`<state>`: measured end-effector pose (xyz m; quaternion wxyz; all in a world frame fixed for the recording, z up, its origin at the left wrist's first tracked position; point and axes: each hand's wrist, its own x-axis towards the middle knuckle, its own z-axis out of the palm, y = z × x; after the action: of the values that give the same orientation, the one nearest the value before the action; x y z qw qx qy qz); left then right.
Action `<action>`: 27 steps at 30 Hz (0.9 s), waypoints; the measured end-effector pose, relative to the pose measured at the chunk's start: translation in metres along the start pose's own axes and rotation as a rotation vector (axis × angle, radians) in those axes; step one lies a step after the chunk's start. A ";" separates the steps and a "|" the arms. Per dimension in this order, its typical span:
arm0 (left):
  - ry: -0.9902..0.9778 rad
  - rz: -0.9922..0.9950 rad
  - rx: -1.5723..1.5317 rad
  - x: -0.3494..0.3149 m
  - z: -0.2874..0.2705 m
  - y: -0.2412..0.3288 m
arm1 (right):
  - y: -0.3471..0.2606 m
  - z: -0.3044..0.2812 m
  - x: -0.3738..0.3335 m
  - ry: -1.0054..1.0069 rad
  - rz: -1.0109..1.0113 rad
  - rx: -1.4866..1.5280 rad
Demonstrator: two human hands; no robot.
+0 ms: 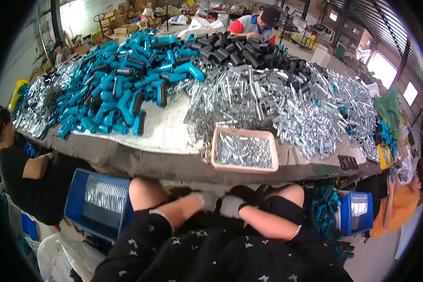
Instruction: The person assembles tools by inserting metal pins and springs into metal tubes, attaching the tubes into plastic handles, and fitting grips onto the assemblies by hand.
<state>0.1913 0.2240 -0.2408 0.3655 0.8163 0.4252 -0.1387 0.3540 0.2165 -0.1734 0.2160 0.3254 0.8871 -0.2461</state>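
Note:
My left hand (207, 201), in a grey glove, hangs between my knees below the table's front edge, smeared by motion. Close beside it, my right hand (231, 206) is also in a grey glove, with a dark cuff at the wrist. The fingers of both are too blurred and shadowed to read, and whatever they may hold is lost in the dark lap. Just beyond them on the table edge stands a pink plastic tray (214, 149) full of small shiny metal pieces (244, 149).
Teal plastic handles (122, 98), black sleeves (244, 49) and silvery metal parts (310, 122) are heaped across the table (150, 162). A blue crate (87, 221) holding metal strips is at my left, another blue crate (357, 225) at my right. People sit on both sides; one works opposite.

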 end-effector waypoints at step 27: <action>-0.071 0.075 0.154 0.001 -0.008 0.013 | -0.019 0.026 0.004 0.072 0.103 -0.227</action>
<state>0.2019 0.2257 -0.2298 0.3212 0.8520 0.3692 -0.1861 0.3437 0.1910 -0.1901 0.2320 0.3527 0.8984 -0.1211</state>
